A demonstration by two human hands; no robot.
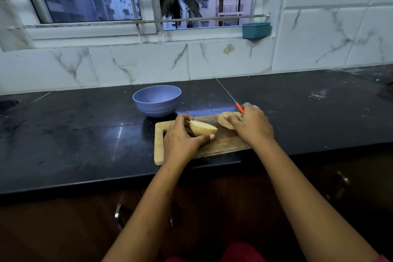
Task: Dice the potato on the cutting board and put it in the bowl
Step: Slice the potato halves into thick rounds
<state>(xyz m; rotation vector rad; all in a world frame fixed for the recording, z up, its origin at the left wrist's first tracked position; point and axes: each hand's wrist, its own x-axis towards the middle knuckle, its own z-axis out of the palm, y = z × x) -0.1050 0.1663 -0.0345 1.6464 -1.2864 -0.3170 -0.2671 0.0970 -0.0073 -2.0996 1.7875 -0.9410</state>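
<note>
A wooden cutting board [221,144] lies at the counter's front edge. On it, my left hand [180,138] grips one potato half [203,127], its pale cut face turned up and right. The other potato half [225,121] lies skin-up at the board's far right, with the fingers of my right hand [252,124] resting on it. That hand also holds a knife with a red handle [239,108]; only a bit of the handle shows and the blade is hidden. A blue-purple bowl [157,101] stands empty just behind the board's left end.
The black stone counter [74,130] runs left and right, backed by a marbled tile wall. A teal container [256,30] hangs on the window sill above. Dark wooden cabinet doors with metal handles [117,212] sit below the counter edge.
</note>
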